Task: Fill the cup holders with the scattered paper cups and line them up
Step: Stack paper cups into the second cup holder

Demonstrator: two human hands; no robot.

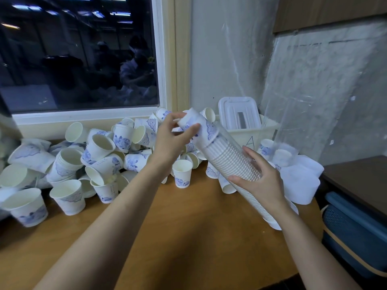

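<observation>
A clear tube cup holder (234, 162) lies tilted in front of me, packed with a stack of nested white cups. My right hand (259, 178) grips its lower half from the right side. At the tube's upper mouth sits a white paper cup with blue flower print (191, 120), bottom outward, and my left hand (173, 135) holds it with curled fingers and thumb. Several loose paper cups (100, 149) of the same print lie heaped on the wooden table (188, 227) at the left under the window. One cup (182, 173) stands upright near the middle.
A second clear cup holder (287, 130) stands upright at the right, with a few cups at its bottom and a white base (301, 183). A cream bin with a white lid (238, 114) stands against the wall. A blue container (354, 233) sits beyond the table's right edge.
</observation>
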